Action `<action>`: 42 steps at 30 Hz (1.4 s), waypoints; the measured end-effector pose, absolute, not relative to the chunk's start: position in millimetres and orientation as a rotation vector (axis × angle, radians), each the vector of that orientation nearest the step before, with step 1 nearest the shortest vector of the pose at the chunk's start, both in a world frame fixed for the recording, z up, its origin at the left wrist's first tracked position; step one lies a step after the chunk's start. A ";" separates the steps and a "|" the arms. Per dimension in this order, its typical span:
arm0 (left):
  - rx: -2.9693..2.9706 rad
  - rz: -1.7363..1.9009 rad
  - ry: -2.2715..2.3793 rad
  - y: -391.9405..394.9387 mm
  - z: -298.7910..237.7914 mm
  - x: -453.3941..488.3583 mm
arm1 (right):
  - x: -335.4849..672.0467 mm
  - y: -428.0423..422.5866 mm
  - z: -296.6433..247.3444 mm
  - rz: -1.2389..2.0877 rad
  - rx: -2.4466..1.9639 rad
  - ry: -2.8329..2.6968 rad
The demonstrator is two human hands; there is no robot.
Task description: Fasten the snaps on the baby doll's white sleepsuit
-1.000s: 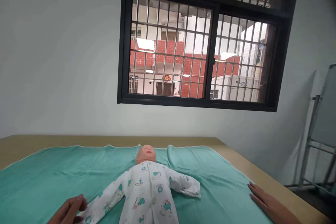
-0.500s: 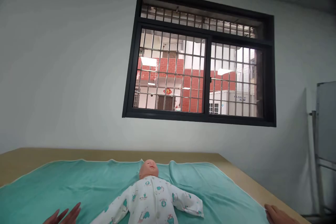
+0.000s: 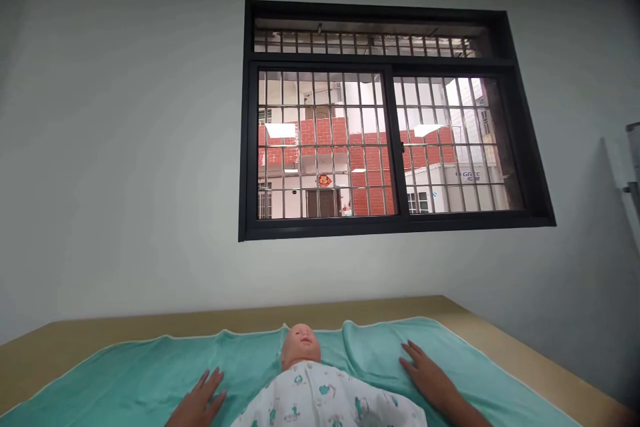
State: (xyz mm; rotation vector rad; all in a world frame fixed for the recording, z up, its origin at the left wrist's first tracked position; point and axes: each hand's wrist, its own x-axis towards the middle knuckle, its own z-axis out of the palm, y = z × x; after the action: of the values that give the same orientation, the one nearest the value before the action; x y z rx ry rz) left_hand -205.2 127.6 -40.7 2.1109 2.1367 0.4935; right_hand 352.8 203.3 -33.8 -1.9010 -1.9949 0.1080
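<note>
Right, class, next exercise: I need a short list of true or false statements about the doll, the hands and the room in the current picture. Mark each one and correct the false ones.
1. The doll lies face up on the green blanket. True.
2. The left hand is gripping the doll's sleeve. False: its fingers are open over the blanket, apart from the doll.
3. The right hand is on the opposite side of the doll from the left hand. True.
4. The doll's garment is plain red. False: it is white with a printed pattern.
5. Bars show in the dark-framed window. True.
</note>
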 end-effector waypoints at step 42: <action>2.074 0.232 2.383 258.2 -76.8 -231.8 | 342.9 322.9 -54.3 0.087 -1.784 -2.412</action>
State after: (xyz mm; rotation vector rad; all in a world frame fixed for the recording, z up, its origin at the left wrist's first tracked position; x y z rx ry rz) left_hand -231.8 258.2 -76.8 2.0742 2.3832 0.2322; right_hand 342.9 322.9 -54.3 -1.7842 -2.4120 0.0866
